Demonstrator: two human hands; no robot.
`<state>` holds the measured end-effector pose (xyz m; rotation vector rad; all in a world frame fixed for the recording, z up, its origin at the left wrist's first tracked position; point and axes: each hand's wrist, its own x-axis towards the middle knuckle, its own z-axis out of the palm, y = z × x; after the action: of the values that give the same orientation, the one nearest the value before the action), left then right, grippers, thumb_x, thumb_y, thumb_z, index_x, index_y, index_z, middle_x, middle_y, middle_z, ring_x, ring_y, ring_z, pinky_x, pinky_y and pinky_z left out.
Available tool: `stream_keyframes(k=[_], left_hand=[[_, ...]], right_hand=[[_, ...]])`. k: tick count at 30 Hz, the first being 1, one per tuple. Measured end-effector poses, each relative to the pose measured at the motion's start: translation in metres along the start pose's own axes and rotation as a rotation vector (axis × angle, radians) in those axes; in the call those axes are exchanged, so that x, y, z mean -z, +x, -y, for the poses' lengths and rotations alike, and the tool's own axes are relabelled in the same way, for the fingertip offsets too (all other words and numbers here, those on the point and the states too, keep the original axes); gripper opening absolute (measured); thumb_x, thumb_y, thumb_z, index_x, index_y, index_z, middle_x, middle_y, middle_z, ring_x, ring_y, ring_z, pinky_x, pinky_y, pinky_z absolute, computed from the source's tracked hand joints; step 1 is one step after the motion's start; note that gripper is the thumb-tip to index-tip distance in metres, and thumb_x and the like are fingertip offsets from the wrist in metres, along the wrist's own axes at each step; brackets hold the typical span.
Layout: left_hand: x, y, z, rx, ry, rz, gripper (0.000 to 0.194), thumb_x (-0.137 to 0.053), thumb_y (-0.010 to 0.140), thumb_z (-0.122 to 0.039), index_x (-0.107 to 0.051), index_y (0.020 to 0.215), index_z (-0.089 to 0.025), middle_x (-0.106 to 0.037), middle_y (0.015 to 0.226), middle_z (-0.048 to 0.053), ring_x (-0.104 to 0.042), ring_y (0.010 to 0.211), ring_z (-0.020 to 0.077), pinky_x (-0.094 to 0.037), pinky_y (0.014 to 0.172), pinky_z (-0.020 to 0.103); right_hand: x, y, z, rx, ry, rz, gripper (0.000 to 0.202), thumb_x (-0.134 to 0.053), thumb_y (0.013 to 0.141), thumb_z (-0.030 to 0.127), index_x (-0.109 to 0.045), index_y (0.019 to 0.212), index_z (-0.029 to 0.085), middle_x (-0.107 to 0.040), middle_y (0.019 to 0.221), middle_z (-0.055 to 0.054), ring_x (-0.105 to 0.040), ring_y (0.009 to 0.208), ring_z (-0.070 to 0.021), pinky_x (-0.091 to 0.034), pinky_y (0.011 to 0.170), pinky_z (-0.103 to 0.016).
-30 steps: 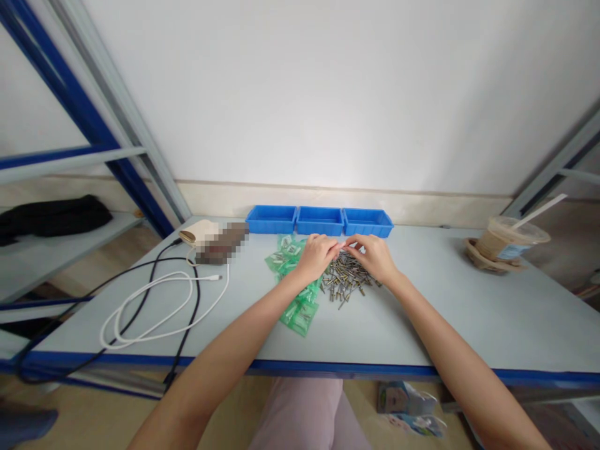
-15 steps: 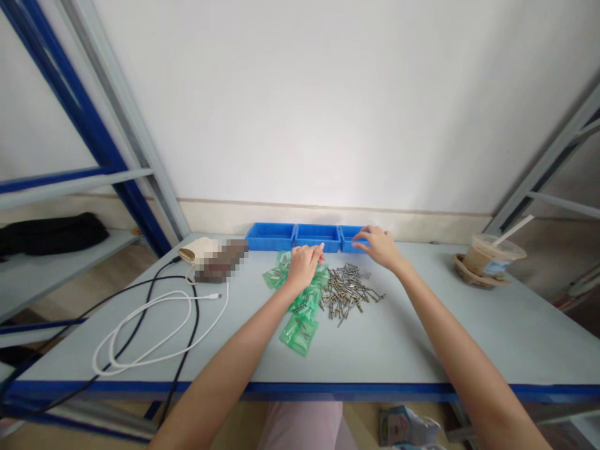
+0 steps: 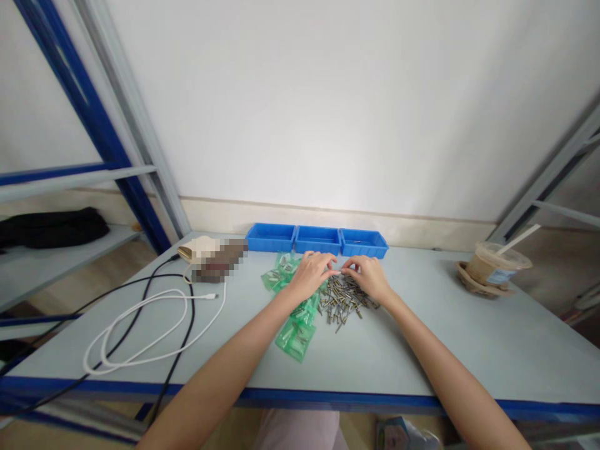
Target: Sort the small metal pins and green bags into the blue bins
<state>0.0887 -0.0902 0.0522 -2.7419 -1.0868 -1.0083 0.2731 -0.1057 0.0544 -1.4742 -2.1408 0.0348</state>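
Observation:
A loose pile of thin metal pop rivets (image 3: pixel 341 303) lies on the table, some silver and some brass-coloured. My right hand (image 3: pixel 369 275) is over the pile's upper right side, thumb and forefinger pinched together. Just left of it, my left hand (image 3: pixel 313 274) bends its fingers towards its thumb above the green bags. The fingertips of both hands nearly meet; anything between them is too small to make out. Several small green plastic bags (image 3: pixel 296 339) with metal pieces inside lie under and in front of my left hand.
Behind the hands stand three blue bins: a left (image 3: pixel 270 240), a middle (image 3: pixel 317 242) and a right one (image 3: pixel 364 248), which holds something thin. White (image 3: pixel 154 359) and black cables (image 3: pixel 187 340) curl at left. A straw cup (image 3: pixel 492 265) sits in a cardboard holder (image 3: pixel 478 286) at right.
My right hand has come down and left from in front of the right bin to the rivets, closing its fingers. My left hand has shifted slightly right and its thumb now points at the right hand.

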Motion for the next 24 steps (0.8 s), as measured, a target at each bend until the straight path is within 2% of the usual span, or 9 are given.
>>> stream_keyframes(k=[4, 8, 12, 16, 19, 24], left_hand=[[0.002, 0.0, -0.008, -0.094, 0.093, 0.012, 0.019, -0.046, 0.088, -0.032, -0.058, 0.084, -0.018, -0.063, 0.085, 0.001, -0.052, 0.082, 0.0162, -0.029, 0.082, 0.032], [0.004, 0.0, -0.008, -0.117, 0.088, -0.031, 0.02, -0.046, 0.088, -0.033, -0.058, 0.081, -0.017, -0.064, 0.082, 0.001, -0.052, 0.079, 0.0161, -0.029, 0.082, 0.033], [0.004, 0.0, -0.007, -0.135, 0.106, -0.022, 0.02, -0.046, 0.088, -0.032, -0.058, 0.082, -0.017, -0.064, 0.08, 0.001, -0.052, 0.08, 0.0167, -0.029, 0.083, 0.034], [0.005, 0.001, -0.011, -0.061, 0.122, -0.041, 0.02, -0.043, 0.09, -0.026, -0.059, 0.081, -0.017, -0.065, 0.08, 0.001, -0.052, 0.08, 0.0169, -0.029, 0.084, 0.035], [0.008, 0.002, -0.015, 0.018, 0.08, -0.068, 0.019, -0.043, 0.09, -0.025, -0.059, 0.082, -0.018, -0.065, 0.081, 0.0, -0.052, 0.08, 0.0168, -0.03, 0.083, 0.035], [0.006, 0.003, -0.02, 0.099, -0.024, -0.035, 0.023, -0.041, 0.091, -0.03, -0.058, 0.079, -0.019, -0.063, 0.079, -0.001, -0.053, 0.081, 0.016, -0.031, 0.082, 0.034]], right_hand=[[-0.004, -0.001, -0.001, -0.04, 0.274, 0.025, 0.018, -0.054, 0.08, 0.034, -0.067, 0.078, 0.021, -0.068, 0.077, 0.0, -0.056, 0.067, -0.0146, -0.036, 0.065, -0.025], [-0.012, 0.001, -0.007, -0.091, 0.414, 0.031, 0.021, -0.054, 0.078, 0.036, -0.066, 0.074, 0.019, -0.067, 0.074, -0.001, -0.055, 0.065, -0.0147, -0.038, 0.065, -0.025], [-0.012, 0.0, -0.006, -0.093, 0.5, 0.027, 0.026, -0.05, 0.08, 0.037, -0.064, 0.071, 0.017, -0.065, 0.07, -0.001, -0.055, 0.065, -0.0154, -0.04, 0.065, -0.026], [-0.002, -0.005, 0.009, -0.014, 0.571, -0.025, 0.027, -0.041, 0.086, 0.035, -0.061, 0.087, 0.017, -0.065, 0.081, -0.002, -0.056, 0.065, -0.014, -0.042, 0.066, -0.026], [0.004, -0.01, 0.02, 0.092, 0.463, -0.106, 0.021, -0.045, 0.085, 0.028, -0.058, 0.1, 0.02, -0.065, 0.096, -0.003, -0.058, 0.072, -0.0142, -0.041, 0.073, -0.028], [0.005, -0.014, 0.021, 0.157, 0.145, -0.214, 0.017, -0.047, 0.086, 0.021, -0.061, 0.096, 0.021, -0.068, 0.092, -0.004, -0.06, 0.08, -0.0173, -0.034, 0.075, -0.032]])
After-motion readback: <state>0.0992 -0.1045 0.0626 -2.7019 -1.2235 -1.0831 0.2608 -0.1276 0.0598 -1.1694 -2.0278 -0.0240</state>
